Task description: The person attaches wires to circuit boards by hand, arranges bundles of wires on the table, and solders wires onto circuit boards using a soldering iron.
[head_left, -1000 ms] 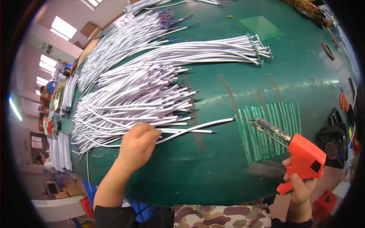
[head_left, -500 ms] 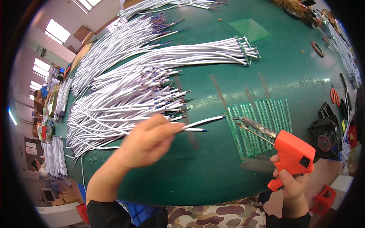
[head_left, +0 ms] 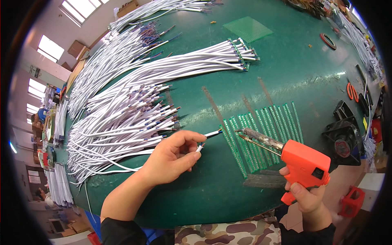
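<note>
Head view: white cable [head_left: 211, 133] pointing rightward

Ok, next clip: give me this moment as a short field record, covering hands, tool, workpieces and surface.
left hand: pinches one white cable near its stripped end
right hand: grips orange soldering gun, tip over the strips
workpieces: row of green circuit strips laid side by side
stock: pile of white cables, left of the strips
surface: green table
</note>
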A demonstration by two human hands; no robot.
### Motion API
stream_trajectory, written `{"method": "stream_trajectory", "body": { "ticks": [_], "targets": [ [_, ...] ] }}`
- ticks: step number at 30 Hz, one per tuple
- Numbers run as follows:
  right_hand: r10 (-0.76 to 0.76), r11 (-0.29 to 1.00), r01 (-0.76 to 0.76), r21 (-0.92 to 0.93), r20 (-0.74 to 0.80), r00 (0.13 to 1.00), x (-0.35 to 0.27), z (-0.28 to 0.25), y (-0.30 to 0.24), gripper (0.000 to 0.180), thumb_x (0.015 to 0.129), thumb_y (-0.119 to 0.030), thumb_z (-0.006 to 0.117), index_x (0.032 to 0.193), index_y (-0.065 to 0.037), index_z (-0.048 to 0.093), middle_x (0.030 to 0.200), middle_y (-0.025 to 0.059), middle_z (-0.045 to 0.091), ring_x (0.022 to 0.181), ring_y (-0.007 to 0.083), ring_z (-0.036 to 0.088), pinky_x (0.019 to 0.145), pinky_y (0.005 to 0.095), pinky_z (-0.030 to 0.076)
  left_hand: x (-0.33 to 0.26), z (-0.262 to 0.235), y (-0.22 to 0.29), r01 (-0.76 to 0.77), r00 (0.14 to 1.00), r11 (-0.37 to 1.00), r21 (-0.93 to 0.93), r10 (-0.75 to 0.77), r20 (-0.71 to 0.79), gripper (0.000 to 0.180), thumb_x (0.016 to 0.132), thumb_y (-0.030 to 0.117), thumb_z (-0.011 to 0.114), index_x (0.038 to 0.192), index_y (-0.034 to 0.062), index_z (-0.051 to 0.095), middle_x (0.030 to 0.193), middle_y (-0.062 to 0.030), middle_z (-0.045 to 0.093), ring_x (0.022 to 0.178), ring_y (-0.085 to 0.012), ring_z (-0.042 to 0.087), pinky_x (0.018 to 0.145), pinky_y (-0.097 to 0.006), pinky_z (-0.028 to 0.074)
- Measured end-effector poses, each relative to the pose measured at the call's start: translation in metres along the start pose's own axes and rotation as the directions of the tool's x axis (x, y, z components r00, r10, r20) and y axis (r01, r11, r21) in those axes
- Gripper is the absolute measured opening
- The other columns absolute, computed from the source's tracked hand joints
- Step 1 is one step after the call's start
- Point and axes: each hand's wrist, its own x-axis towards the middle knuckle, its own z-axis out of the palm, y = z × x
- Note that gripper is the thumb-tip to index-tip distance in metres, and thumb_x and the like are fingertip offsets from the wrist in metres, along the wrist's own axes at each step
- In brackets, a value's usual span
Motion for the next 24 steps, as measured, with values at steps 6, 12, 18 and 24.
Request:
{"method": "stream_trajectory", "body": {
  "ticks": [6, 12, 18, 24],
  "targets": [
    [0.120, 0.990, -0.124, -0.072, -0.051, 0.991, -0.001, -0.003, 0.000, 0.059, 0.085, -0.021, 0.072, 0.134, 0.005, 0.053, 0.108, 0.0169, 0.071, 0.075, 0.0144, 0.065, 0.067, 0.0281, 0.056, -0.006, -0.019, 0.013, -0.011, 0.943, 0.751, 0.660, 0.228, -0.244, 0.042, 0.089, -0.003, 0.067, 0.128, 0.0042, 0.056, 0.085, 0.0006, 0.052, 0.073, -0.0044, 0.051, 0.060, -0.022, 0.043],
    [0.093, 0.991, -0.094, -0.098, -0.018, 0.996, -0.003, -0.004, 0.001, 0.058, 0.085, -0.018, 0.071, 0.134, 0.006, 0.052, 0.110, 0.0179, 0.070, 0.076, 0.0145, 0.065, 0.067, 0.0277, 0.055, -0.016, -0.043, 0.012, -0.069, 0.970, 0.426, 0.902, 0.240, -0.039, 0.017, 0.081, 0.006, 0.075, 0.096, 0.0019, 0.066, 0.089, -0.0132, 0.064, 0.076, -0.0346, 0.064, 0.068, -0.041, 0.052],
    [0.093, 0.993, -0.094, -0.069, -0.022, 0.995, -0.005, -0.003, 0.001, 0.057, 0.086, -0.016, 0.070, 0.135, 0.006, 0.052, 0.110, 0.0183, 0.070, 0.077, 0.0146, 0.066, 0.069, 0.0280, 0.056, -0.014, -0.046, 0.007, -0.176, 0.975, 0.337, 0.925, 0.189, 0.117, 0.013, 0.082, 0.008, 0.074, 0.091, 0.0041, 0.066, 0.088, -0.0110, 0.064, 0.076, -0.0323, 0.065, 0.067, -0.041, 0.052],
    [0.031, 0.999, -0.031, 0.017, -0.026, 0.999, -0.003, 0.004, 0.001, 0.040, 0.086, -0.001, 0.064, 0.126, 0.006, 0.062, 0.112, 0.0149, 0.072, 0.080, 0.0115, 0.064, 0.070, 0.0279, 0.053, -0.013, -0.040, -0.003, -0.042, 0.892, 0.246, 0.968, 0.447, -0.075, 0.010, 0.084, 0.005, 0.072, 0.092, 0.0050, 0.066, 0.086, -0.0104, 0.062, 0.073, -0.0314, 0.064, 0.064, -0.041, 0.051]
  ]
}}
